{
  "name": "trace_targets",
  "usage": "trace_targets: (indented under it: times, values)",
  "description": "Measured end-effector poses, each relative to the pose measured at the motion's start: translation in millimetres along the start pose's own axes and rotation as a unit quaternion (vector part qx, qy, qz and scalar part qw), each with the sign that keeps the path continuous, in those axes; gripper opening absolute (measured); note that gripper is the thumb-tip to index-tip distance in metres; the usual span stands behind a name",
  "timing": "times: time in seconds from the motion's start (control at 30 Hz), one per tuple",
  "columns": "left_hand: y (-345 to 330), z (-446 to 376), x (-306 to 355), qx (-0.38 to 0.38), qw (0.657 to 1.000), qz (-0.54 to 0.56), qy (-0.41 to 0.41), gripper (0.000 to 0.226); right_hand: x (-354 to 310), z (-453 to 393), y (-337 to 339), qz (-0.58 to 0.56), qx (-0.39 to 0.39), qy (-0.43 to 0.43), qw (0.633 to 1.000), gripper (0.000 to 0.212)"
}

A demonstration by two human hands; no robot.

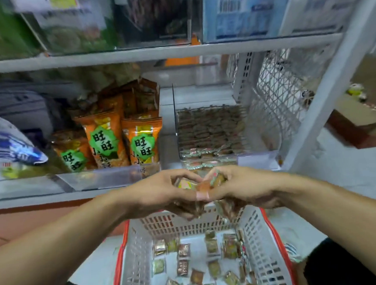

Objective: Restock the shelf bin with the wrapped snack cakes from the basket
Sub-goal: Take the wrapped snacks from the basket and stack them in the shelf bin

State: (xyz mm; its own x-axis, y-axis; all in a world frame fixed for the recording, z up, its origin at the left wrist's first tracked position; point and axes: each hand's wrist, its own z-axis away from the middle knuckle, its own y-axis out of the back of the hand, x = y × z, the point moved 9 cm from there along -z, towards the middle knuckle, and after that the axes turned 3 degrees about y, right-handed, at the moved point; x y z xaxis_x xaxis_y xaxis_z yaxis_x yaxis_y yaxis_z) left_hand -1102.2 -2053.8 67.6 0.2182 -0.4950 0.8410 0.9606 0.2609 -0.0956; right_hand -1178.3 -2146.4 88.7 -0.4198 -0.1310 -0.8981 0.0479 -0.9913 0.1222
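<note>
Both hands meet above the far rim of the basket (pixel 260 232), just in front of the shelf edge. The left hand (pixel 161 194) and the right hand (pixel 242 188) are cupped toward each other, fingers curled shut around a shared bunch of wrapped snack cakes (pixel 198 184); more wrappers hang out beneath the palms. Each grip is closed on the bunch, and the thumbs nearly touch at the middle.

The white plastic basket with its red rim sits low, below the hands, and loose wrapped cakes (pixel 203 264) lie scattered across its floor in gold, green and brown wrappers.

The clear shelf bin (pixel 256 154) stands on the lower shelf straight beyond the hands, already packed with rows of small cakes, a few wrapped ones lying at its front lip. To its left stand orange snack bags (pixel 136 139) with green labels, and further left a blue and white bag (pixel 11 144), blurred. A white wire mesh panel (pixel 276 93) closes the shelf's right end beside a white upright post (pixel 332 76). The upper shelf (pixel 155 54) carries more clear bins, too blurred to read.
</note>
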Motion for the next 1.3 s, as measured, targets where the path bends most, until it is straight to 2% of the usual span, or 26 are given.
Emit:
trace_targets:
  times: [0.07, 0.13, 0.2, 0.27, 0.3, 0.43, 0.57, 0.7, 0.83, 0.97, 1.17, 1.3]
  values:
    - [8.0, 7.2, 6.4, 0.041, 0.999, 0.003, -0.010, 0.045, -8.3, -1.2, -2.5, -0.016, -0.004, 0.009, 1.000, 0.032]
    - [10.5, 10.7, 8.6, 0.049, 0.998, 0.028, -0.010, 0.038, -12.6, -0.2, -1.0, -0.041, -0.006, 0.004, 0.999, 0.039]
    - [9.3, 9.0, 9.3, 0.046, 0.998, 0.049, 0.001, 0.030, -14.5, 3.3, 1.9, -0.079, -0.017, -0.011, 0.997, 0.033]
    - [6.8, 5.8, 11.3, 0.044, 0.998, 0.054, 0.011, 0.031, -15.8, 8.6, 5.5, -0.112, -0.024, -0.024, 0.993, 0.024]
    - [5.8, 4.6, 12.2, 0.044, 0.997, 0.056, 0.013, 0.032, -15.2, 10.8, 8.0, -0.129, -0.025, -0.029, 0.991, 0.026]
    - [0.9, 4.2, 12.5, 0.017, 0.995, 0.092, 0.023, 0.037, -11.4, 14.8, 16.9, -0.182, -0.036, -0.036, 0.982, 0.060]
    - [-1.9, 2.9, 13.1, 0.003, 0.995, 0.099, 0.016, 0.042, -13.0, 12.6, 22.9, -0.116, 0.003, 0.007, 0.993, 0.046]
    - [-4.6, -0.6, 12.4, 0.012, 0.996, 0.086, 0.000, 0.040, -12.6, 11.8, 30.4, -0.082, 0.052, 0.036, 0.995, 0.048]
    - [-7.2, -1.9, 9.8, 0.027, 0.996, 0.082, -0.009, 0.036, -15.2, 14.3, 31.1, -0.052, 0.038, 0.029, 0.998, 0.030]
    - [-7.3, -1.9, 10.5, 0.049, 0.994, 0.095, -0.013, 0.035, -15.2, 16.6, 28.2, -0.117, -0.026, 0.008, 0.993, 0.018]
    - [-4.2, 0.6, 10.9, 0.053, 0.995, 0.084, -0.013, 0.046, -2.6, 14.4, 27.6, -0.163, -0.020, -0.033, 0.986, 0.029]
    - [-8.6, -0.5, 9.6, 0.055, 0.988, 0.147, 0.008, 0.054, -8.6, 12.5, 37.2, -0.144, 0.042, 0.009, 0.989, 0.028]
